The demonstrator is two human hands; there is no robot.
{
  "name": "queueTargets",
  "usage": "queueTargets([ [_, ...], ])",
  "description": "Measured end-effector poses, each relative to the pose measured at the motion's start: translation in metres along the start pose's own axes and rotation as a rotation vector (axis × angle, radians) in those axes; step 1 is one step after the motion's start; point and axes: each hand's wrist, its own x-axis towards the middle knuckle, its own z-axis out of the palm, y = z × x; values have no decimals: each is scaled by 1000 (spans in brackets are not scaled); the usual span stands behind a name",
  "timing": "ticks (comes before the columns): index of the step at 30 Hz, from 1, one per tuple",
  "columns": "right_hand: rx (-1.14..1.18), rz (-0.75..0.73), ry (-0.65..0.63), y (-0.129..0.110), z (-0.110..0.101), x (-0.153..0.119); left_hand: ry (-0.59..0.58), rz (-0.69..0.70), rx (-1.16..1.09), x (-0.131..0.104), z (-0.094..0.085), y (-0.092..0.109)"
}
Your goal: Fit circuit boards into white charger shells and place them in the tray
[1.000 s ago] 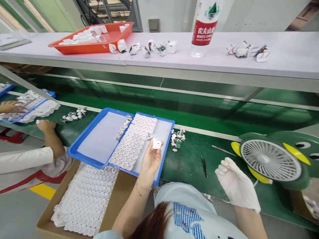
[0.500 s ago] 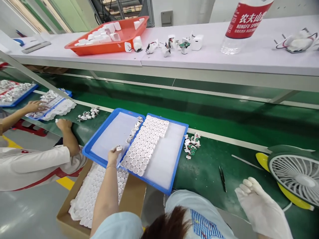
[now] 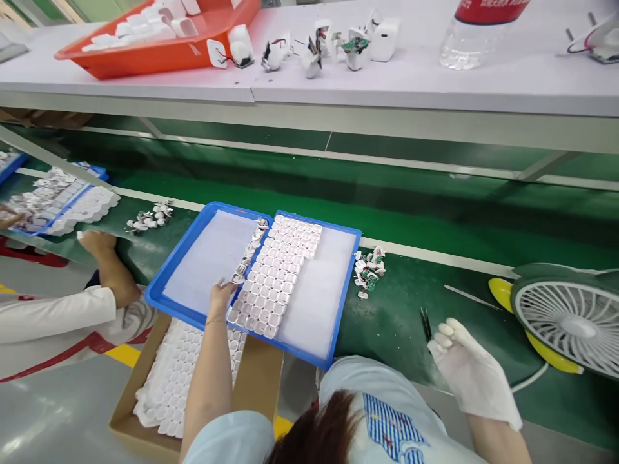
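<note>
My bare left hand (image 3: pixel 221 298) is over the left blue tray (image 3: pixel 169 293), its fingers bent close to a short row of white parts with wires (image 3: pixel 251 248) along the tray's right side. Whether those fingers still pinch a part is too small to tell. Beside it, the right blue tray (image 3: pixel 333 303) holds rows of small white square cases (image 3: pixel 271 277) on its left half. My right hand (image 3: pixel 467 364), in a white glove, has its fingers curled near the black tweezers (image 3: pixel 425 323) on the green bench.
A heap of wired parts (image 3: pixel 370 270) lies right of the trays. A fan (image 3: pixel 575 325) stands at the right. Below the trays is a cardboard box (image 3: pixel 264 367) of white cases. A co-worker's hand (image 3: pixel 99 243) rests at left. The shelf above holds a red bin (image 3: pixel 145 61) and a bottle (image 3: pixel 471 42).
My left hand has moved to the row of parts with the white piece it held. My gloved right hand has moved left to the tweezers. The camera view has shifted.
</note>
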Motion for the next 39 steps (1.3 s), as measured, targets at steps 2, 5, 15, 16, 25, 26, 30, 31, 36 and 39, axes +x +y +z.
queueTargets([
  [2,-295,-192,-65,8,-6,9,58,62,77,-4,5,1],
  [5,-699,-406,-101,29,-9,31,136,216,180,-24,26,2],
  [15,-1191,-556,-295,91,51,135,-212,769,419,-117,125,21],
  [16,-1204,-549,-311,90,54,143,-216,788,436,-113,131,29],
  [25,-972,-482,-304,67,30,155,-290,855,371,-65,173,86],
  [26,-903,-473,-296,67,28,152,-302,857,337,-64,174,90],
  [30,-581,-420,-247,66,13,140,-356,848,154,-76,177,101],
  [31,-494,-405,-235,65,8,137,-383,840,98,-84,178,103],
  [36,-107,-346,-240,42,-15,113,-612,786,-198,-157,169,111],
  [39,31,-293,-316,12,-19,86,-685,777,-349,-210,153,123],
])
